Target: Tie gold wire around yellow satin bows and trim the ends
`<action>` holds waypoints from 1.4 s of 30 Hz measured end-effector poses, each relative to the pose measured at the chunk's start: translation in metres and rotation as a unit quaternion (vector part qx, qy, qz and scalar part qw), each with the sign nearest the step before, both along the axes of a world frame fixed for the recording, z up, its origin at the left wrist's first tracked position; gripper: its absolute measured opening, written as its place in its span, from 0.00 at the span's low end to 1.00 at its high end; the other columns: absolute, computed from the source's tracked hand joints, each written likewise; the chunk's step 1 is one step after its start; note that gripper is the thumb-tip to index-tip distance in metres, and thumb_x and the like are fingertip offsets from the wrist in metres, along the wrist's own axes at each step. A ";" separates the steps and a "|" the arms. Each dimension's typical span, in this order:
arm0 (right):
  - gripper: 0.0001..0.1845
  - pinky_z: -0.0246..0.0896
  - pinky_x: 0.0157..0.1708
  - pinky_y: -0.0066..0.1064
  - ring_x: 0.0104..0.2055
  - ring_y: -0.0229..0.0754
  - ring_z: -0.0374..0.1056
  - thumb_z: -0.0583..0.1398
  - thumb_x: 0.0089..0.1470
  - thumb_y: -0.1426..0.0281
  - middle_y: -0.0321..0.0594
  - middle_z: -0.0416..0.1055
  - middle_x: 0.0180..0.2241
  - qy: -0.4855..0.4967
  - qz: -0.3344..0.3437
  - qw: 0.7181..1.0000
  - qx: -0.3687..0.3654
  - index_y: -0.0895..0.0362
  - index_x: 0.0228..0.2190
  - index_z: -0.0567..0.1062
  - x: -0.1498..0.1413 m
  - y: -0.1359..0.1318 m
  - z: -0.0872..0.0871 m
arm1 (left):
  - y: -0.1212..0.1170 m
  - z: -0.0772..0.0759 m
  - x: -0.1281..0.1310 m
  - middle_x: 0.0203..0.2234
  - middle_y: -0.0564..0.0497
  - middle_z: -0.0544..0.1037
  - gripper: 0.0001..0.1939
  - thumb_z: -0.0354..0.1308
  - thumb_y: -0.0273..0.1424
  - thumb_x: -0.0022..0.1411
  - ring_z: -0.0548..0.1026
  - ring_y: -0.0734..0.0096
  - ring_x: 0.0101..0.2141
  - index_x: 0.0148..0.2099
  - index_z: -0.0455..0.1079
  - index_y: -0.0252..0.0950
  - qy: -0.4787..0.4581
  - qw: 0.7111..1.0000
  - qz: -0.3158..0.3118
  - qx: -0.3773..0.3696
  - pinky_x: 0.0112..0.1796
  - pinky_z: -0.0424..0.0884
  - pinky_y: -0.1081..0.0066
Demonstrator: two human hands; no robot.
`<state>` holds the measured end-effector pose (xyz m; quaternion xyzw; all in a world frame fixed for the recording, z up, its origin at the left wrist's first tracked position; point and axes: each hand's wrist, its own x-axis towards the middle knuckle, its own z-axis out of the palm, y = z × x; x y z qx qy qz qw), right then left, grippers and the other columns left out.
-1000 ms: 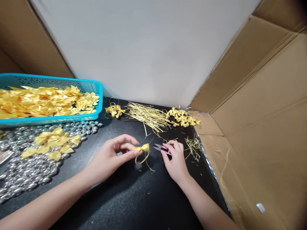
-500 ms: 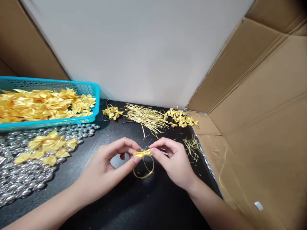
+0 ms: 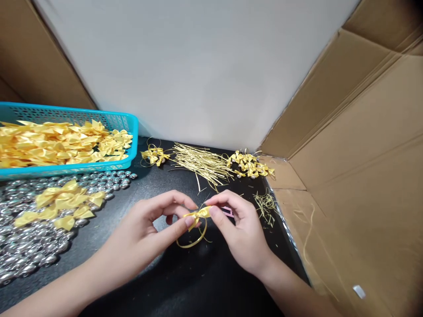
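Note:
Between my two hands is a small yellow ribbon bow (image 3: 200,214), with a thin gold cord loop (image 3: 194,244) hanging beneath it. My left hand (image 3: 155,224) pinches the bow's left side between thumb and fingers. The right end of the bow is gripped by the thumb and forefinger of my right hand (image 3: 236,229). A pink tool (image 3: 228,211) shows partly behind my right fingers; its kind is hidden. Beyond my hands lies a pile of cut gold cords (image 3: 201,163).
A blue basket (image 3: 135,141) of yellow bows stands at left. Silver beads (image 3: 33,251) spread below it, with several loose bows (image 3: 66,202) on top. Bows with loops (image 3: 249,164) lie at back right, near cord scraps (image 3: 265,206). Cardboard walls (image 3: 360,132) rise at right.
The bow has turned a little in my fingers, its right end tilting up. The cord loop has swung left. My grip stays on both sides.

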<state>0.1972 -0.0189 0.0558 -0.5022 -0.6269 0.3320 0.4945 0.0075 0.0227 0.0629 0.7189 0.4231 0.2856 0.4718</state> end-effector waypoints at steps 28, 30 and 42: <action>0.05 0.61 0.40 0.36 0.34 0.39 0.69 0.63 0.48 0.75 0.33 0.74 0.30 -0.045 -0.010 0.999 0.024 0.54 0.28 0.72 0.002 -0.005 0.005 | -0.008 0.005 0.001 0.25 0.56 0.77 0.08 0.55 0.37 0.64 0.73 0.71 0.29 0.42 0.70 0.41 -0.030 0.999 -0.010 -0.030 0.32 0.67 0.75; 0.04 0.63 0.39 0.34 0.34 0.39 0.69 0.63 0.48 0.73 0.33 0.73 0.29 0.002 -0.004 0.999 -0.050 0.54 0.28 0.73 0.002 -0.004 0.006 | -0.006 0.005 0.002 0.23 0.57 0.75 0.08 0.55 0.38 0.64 0.72 0.72 0.27 0.41 0.71 0.41 -0.048 0.997 -0.010 -0.064 0.31 0.66 0.76; 0.15 0.58 0.28 0.23 0.27 0.32 0.63 0.71 0.35 0.67 0.31 0.69 0.24 0.273 0.014 0.915 -0.297 0.57 0.24 0.72 0.000 0.007 0.001 | -0.002 -0.008 -0.002 0.27 0.53 0.76 0.14 0.58 0.38 0.56 0.72 0.65 0.31 0.44 0.70 0.41 -0.076 0.989 -0.032 -0.122 0.33 0.68 0.70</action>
